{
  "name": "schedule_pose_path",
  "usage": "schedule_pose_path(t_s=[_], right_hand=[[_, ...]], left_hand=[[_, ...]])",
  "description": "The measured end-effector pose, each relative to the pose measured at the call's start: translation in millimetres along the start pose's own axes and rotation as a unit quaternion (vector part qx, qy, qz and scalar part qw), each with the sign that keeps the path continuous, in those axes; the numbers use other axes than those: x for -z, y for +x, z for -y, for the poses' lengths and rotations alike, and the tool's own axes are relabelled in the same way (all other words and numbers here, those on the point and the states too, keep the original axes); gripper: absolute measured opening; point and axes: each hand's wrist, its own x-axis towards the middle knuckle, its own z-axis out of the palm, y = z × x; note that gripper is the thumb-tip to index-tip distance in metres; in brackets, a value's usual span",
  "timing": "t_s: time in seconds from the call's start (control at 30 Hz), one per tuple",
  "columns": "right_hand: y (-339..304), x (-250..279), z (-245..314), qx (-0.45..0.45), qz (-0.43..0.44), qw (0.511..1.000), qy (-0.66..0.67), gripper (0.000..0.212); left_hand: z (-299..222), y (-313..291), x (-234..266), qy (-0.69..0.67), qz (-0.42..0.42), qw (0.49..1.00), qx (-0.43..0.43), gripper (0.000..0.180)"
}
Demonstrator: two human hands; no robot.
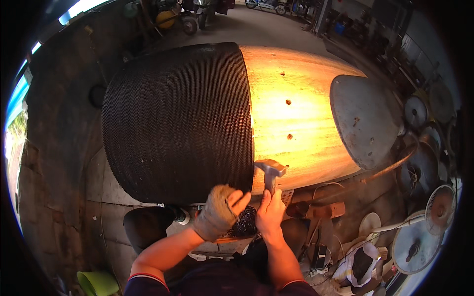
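A large wooden drum [306, 118] lies sideways before me, its right part bare, brightly lit and dotted with small holes. Rows of dark, toothed-looking metal strip [177, 118] wrap its left part. My right hand [270, 214] is bare and grips a hammer [270, 170], whose head is up against the bare wood beside the edge of the dark rows. Just left of it, below the drum, my left hand [219, 212] wears a grey fingerless glove. Its fingers are curled together; what they hold, if anything, is too small to make out.
A container of small dark metal pieces [244, 222] sits between my knees. A grey metal sheet [363, 121] covers the drum's right end. Round discs [417, 246], a white sack [358, 264] and tools crowd the right. A green bucket [97, 282] stands lower left.
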Motion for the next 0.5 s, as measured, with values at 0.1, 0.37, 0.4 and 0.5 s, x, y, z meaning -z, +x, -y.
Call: schedule_pose_path(t_s=[0.1, 0.37, 0.4, 0.5], right_hand=[[-7.3, 2.9, 1.2, 0.018, -0.060, 0.992, 0.108, 0.030], [6.9, 8.1, -13.8, -0.046, 0.013, 0.992, 0.120, 0.032], [6.5, 8.3, -12.8, -0.075, 0.020, 0.981, 0.176, 0.032], [11.0, 19.7, -3.2, -0.252, 0.040, 0.882, 0.395, 0.039]], left_hand=[[26.8, 22.5, 6.1, 0.075, -0.106, 0.991, -0.033, 0.054], [76.8, 64.5, 17.0, 0.182, -0.158, 0.966, -0.090, 0.047], [77.2, 66.4, 17.1, 0.187, -0.149, 0.968, -0.082, 0.046], [77.3, 68.5, 11.1, 0.204, -0.155, 0.964, -0.064, 0.044]])
